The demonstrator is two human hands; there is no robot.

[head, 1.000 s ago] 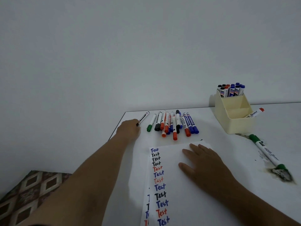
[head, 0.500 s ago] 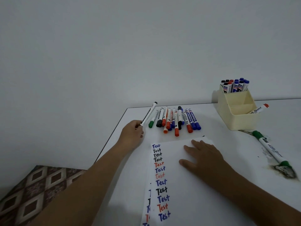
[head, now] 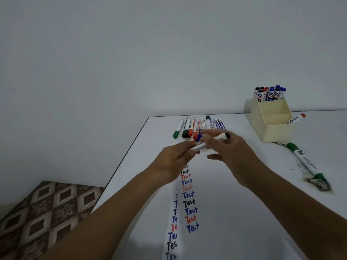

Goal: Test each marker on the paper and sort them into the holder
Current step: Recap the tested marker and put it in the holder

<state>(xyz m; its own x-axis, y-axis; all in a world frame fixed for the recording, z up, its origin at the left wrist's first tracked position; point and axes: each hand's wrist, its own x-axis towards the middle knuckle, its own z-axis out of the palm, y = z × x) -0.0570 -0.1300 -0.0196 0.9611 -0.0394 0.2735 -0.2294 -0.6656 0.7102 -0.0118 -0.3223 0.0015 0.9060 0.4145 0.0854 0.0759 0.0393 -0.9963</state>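
Note:
My left hand (head: 174, 156) grips the lower end of a white marker with a black cap (head: 222, 136), held slantwise above the top of the paper (head: 216, 203). My right hand (head: 236, 152) is at the cap end, its blurred fingers reaching over the barrel and its thumb spread apart below. The paper carries columns of "Test" in blue, black and red. A row of loose markers (head: 195, 126) lies behind the hands. The cream holder (head: 276, 128) stands at the back right with several capped markers (head: 270, 92) in its rear compartment.
A green marker (head: 304, 162) lies right of the holder, its tip in a dark ink stain (head: 319, 184). A red-capped marker (head: 294, 120) lies beside the holder. The table's left edge (head: 127, 158) runs diagonally, with patterned floor (head: 47, 212) beyond it.
My left hand picked the black-capped marker from the left end of the row and brought it over the paper. My right hand lifted off the paper and came up to the marker.

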